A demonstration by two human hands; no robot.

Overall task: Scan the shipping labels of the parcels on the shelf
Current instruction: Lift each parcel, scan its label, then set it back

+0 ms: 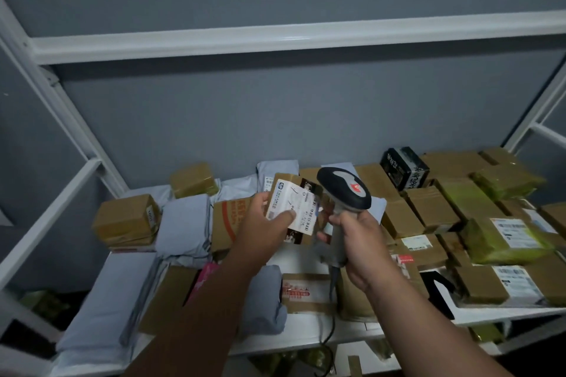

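My left hand (264,217) pinching a small parcel (295,211) label-up above the shelf (306,337), my right hand (356,242) wrapped round the scanner (344,193) just beside it, brown boxes (428,211) and grey mailer bags (183,223) crowded underneath, black box (402,167) at back.
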